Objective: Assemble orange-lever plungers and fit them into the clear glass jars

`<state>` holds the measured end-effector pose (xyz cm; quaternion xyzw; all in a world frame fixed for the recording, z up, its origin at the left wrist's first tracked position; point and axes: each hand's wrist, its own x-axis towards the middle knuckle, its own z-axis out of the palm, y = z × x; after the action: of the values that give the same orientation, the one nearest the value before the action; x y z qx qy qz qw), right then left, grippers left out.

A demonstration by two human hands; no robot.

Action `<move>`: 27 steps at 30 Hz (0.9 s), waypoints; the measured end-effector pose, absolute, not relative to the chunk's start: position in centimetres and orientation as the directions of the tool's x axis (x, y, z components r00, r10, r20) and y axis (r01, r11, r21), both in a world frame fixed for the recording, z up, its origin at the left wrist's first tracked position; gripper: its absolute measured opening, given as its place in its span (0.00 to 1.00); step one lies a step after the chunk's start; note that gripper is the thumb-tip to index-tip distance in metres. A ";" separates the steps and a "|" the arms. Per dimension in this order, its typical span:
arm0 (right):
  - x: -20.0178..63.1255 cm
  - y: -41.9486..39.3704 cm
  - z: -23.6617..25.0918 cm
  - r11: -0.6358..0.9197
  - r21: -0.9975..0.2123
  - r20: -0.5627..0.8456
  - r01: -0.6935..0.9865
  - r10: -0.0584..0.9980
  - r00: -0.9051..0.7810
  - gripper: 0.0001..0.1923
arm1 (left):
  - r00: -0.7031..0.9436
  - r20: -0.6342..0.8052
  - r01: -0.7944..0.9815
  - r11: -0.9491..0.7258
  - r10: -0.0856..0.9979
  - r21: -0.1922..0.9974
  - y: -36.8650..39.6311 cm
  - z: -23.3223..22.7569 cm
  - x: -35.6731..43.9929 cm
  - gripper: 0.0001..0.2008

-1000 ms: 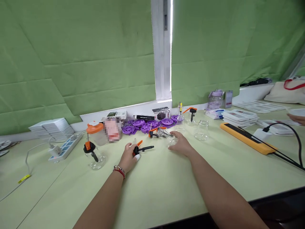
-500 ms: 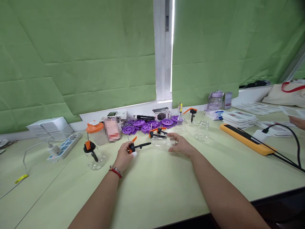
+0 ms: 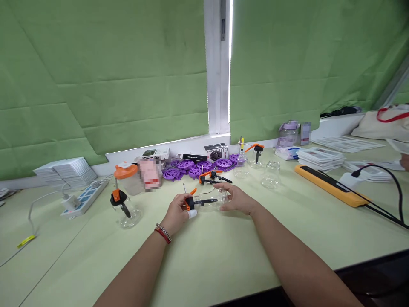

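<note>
Lying sideways above the table, a clear glass jar [image 3: 220, 201] is gripped around its base end by my right hand [image 3: 235, 198]. My left hand [image 3: 178, 209], with a white wrap on one fingertip, is closed on a black-and-orange dispenser lid [image 3: 189, 203]. The lid's black stem reaches inside the jar, and its cap sits at the jar's mouth; whether it is seated I cannot tell. Just beyond lie more black-and-orange lids [image 3: 212, 177]. On the left stands a jar [image 3: 129, 217] fitted with the same kind of lid [image 3: 119, 197].
Purple wheel-shaped pieces [image 3: 187, 166] lie along the back. An upturned-looking glass jar [image 3: 271, 175] and a lidded jar [image 3: 257, 157] stand right of centre. An orange power strip [image 3: 329, 185] lies at right, a white one [image 3: 84, 200] at left. Another person's hand [image 3: 405, 162] shows far right.
My left hand has moved right, bringing the lid to the jar, and its stem is now inside. My right hand and the jar have come slightly nearer.
</note>
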<state>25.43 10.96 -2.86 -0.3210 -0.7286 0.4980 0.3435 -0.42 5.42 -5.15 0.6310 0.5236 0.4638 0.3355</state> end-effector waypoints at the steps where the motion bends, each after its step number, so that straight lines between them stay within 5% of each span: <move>1: 25.4 10.9 -2.8 0.296 -0.948 0.182 0.120 0.809 -0.559 0.39 | 0.033 0.244 0.345 -0.240 0.969 0.907 5.5 -5.3 -0.3 0.24; 11: 25.3 10.6 -2.7 0.322 -0.938 0.194 0.131 0.797 -0.572 0.39 | 0.005 0.253 0.302 -0.243 0.967 0.922 5.1 -4.8 0.4 0.25; 20: 25.0 10.4 -2.5 0.376 -0.919 0.253 0.121 0.795 -0.551 0.38 | -0.176 0.000 -0.126 -0.023 0.984 0.992 4.3 -2.9 1.4 0.24; 27: 24.6 10.1 -2.4 0.461 -0.881 0.335 0.105 0.766 -0.549 0.39 | -0.086 -0.129 -0.282 0.100 0.988 0.954 4.3 -2.9 2.3 0.16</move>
<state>24.56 10.15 -2.39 -0.2844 -0.7656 0.4341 0.3803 2.31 4.25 -2.85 0.3689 0.4783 0.5605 0.5666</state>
